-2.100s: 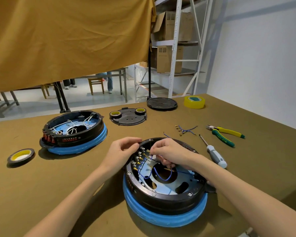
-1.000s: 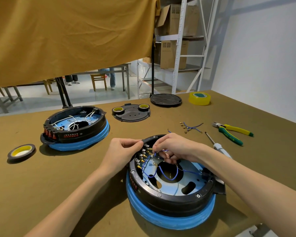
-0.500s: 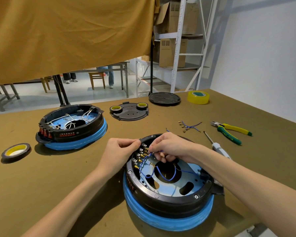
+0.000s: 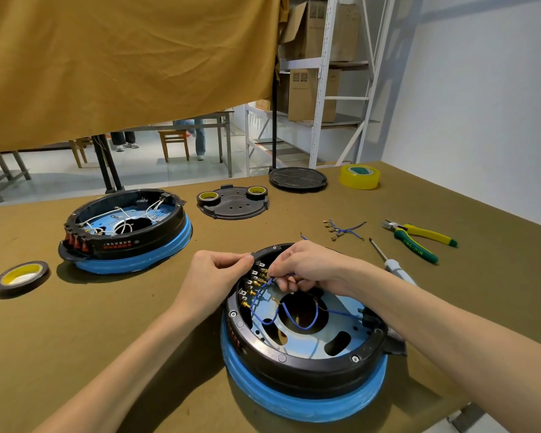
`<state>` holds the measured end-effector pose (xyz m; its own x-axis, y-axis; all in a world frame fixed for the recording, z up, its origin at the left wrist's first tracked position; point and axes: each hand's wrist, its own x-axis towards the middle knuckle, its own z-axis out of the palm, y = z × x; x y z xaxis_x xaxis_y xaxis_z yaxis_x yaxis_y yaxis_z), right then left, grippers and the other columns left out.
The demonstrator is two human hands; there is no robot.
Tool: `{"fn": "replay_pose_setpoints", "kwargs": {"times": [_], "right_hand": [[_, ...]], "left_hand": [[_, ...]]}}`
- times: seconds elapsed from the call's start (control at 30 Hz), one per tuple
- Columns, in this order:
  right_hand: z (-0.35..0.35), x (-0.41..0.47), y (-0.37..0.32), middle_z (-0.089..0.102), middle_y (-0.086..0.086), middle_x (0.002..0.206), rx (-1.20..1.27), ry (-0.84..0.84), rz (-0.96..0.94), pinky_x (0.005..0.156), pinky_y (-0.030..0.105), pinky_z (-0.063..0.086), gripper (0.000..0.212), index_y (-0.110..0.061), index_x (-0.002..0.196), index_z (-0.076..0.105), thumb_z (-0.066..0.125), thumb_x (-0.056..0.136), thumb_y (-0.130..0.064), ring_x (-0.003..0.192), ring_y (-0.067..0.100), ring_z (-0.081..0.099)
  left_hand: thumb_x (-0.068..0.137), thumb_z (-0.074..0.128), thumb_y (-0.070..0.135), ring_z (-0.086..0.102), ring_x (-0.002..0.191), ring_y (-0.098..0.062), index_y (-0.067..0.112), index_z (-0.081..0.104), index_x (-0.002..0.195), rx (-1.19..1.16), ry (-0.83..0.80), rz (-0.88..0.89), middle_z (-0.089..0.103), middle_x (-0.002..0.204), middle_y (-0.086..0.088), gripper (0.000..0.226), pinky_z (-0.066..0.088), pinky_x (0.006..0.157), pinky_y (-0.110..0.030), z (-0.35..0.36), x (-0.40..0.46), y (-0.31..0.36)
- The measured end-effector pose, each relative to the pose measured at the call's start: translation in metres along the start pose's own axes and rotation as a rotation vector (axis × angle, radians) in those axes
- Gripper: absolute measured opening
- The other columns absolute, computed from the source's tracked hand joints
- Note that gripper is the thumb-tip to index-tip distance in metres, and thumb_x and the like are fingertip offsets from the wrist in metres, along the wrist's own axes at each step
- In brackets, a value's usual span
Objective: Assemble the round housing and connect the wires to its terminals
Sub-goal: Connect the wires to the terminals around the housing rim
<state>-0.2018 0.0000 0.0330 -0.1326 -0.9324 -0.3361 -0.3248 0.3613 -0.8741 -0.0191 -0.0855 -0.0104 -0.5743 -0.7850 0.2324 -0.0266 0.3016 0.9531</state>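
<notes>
Head view: the round housing point(image 4: 303, 339) sits at the near edge of the counter point(image 4: 75, 323), as before. The left hand point(image 4: 216, 276) still pinches the housing's far rim. The right hand point(image 4: 306, 267), fingers closed on a blue wire point(image 4: 263, 289), has shifted slightly left, closer to the terminals point(image 4: 253, 281).

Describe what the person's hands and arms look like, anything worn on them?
Both are bare. The left hand and right hand wear no gloves, and no rings, watch or bands show. Both forearms are uncovered to the frame's edge, with no sleeves in view. Nails look short and unpainted.
</notes>
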Motion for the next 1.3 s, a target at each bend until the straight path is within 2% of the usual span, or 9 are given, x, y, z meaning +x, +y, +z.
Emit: {"fn": "replay_pose_setpoints", "kwargs": {"times": [0.23,0.47,0.67,0.8,0.93,1.03,1.1,1.2,1.3], "right_hand": [[0.002,0.004,0.001,0.063,0.001,0.063,-0.023,0.006,-0.019,0.04,0.014,0.03,0.01,-0.01,0.091,0.064,0.06,0.099,-0.012,0.048,0.005,0.05],[0.002,0.004,0.003,0.062,0.002,0.061,-0.016,0.024,-0.021,0.039,0.015,0.032,0.01,-0.006,0.094,0.068,0.063,0.098,-0.014,0.048,0.007,0.05],[0.0,0.006,0.004,0.064,0.002,0.064,-0.021,0.006,-0.024,0.041,0.015,0.033,0.011,-0.007,0.093,0.067,0.062,0.099,-0.014,0.05,0.006,0.05],[0.005,0.0,0.008,0.07,0.001,0.064,-0.141,0.129,-0.138,0.043,0.017,0.04,0.014,-0.003,0.099,0.07,0.064,0.098,-0.016,0.05,0.01,0.059],[0.01,-0.013,0.012,0.072,-0.002,0.069,-0.357,0.274,-0.325,0.056,0.025,0.054,0.013,-0.018,0.093,0.067,0.075,0.091,-0.027,0.062,0.012,0.07],[0.016,-0.018,0.011,0.064,-0.007,0.079,-0.586,0.31,-0.393,0.059,0.023,0.042,0.017,-0.026,0.091,0.069,0.079,0.085,-0.038,0.066,0.003,0.055],[0.019,-0.018,0.007,0.059,-0.008,0.08,-0.635,0.313,-0.416,0.06,0.024,0.04,0.018,-0.025,0.095,0.072,0.08,0.085,-0.038,0.068,0.002,0.051],[0.02,-0.017,0.004,0.066,-0.007,0.088,-0.695,0.319,-0.438,0.075,0.038,0.054,0.013,-0.026,0.094,0.079,0.078,0.087,-0.037,0.084,0.011,0.06],[0.02,-0.017,0.006,0.071,-0.007,0.093,-0.658,0.32,-0.431,0.083,0.044,0.055,0.014,-0.025,0.092,0.081,0.076,0.089,-0.038,0.091,0.013,0.063]], "left_hand": [[0.094,0.072,0.023,0.074,0.082,-0.001,0.034,0.079,0.087,0.014,0.004,0.0,0.079,0.084,0.015,0.015,0.053,0.063,-0.01,0.0,0.0,0.001],[0.094,0.072,0.025,0.075,0.086,-0.006,0.028,0.08,0.094,0.003,-0.001,-0.008,0.08,0.089,0.011,0.009,0.055,0.067,-0.013,0.0,0.0,-0.002],[0.096,0.07,0.023,0.076,0.083,-0.007,0.031,0.08,0.091,0.006,-0.013,0.002,0.08,0.086,0.009,0.013,0.055,0.065,-0.014,0.0,-0.001,0.0],[0.096,0.07,0.024,0.076,0.084,-0.007,0.031,0.08,0.092,-0.01,-0.02,0.001,0.08,0.087,0.008,0.012,0.055,0.066,-0.014,-0.001,-0.002,0.0],[0.095,0.071,0.026,0.077,0.085,-0.011,0.03,0.081,0.094,-0.022,-0.04,-0.014,0.08,0.089,0.005,0.011,0.057,0.067,-0.016,-0.002,0.0,0.0],[0.096,0.07,0.026,0.077,0.086,-0.012,0.027,0.082,0.096,-0.017,-0.045,-0.003,0.081,0.091,0.004,0.012,0.058,0.069,-0.019,-0.003,0.0,0.0],[0.096,0.069,0.026,0.077,0.088,-0.013,0.025,0.082,0.098,-0.011,-0.052,-0.006,0.081,0.092,0.004,0.013,0.059,0.07,-0.02,-0.003,0.0,0.0],[0.097,0.069,0.026,0.077,0.087,-0.011,0.029,0.082,0.093,-0.016,-0.054,-0.006,0.081,0.091,0.005,0.014,0.058,0.069,-0.017,-0.003,-0.002,0.001],[0.097,0.069,0.026,0.077,0.086,-0.011,0.033,0.082,0.089,-0.023,-0.056,-0.003,0.081,0.091,0.006,0.017,0.057,0.07,-0.016,-0.003,-0.002,0.002]]}}
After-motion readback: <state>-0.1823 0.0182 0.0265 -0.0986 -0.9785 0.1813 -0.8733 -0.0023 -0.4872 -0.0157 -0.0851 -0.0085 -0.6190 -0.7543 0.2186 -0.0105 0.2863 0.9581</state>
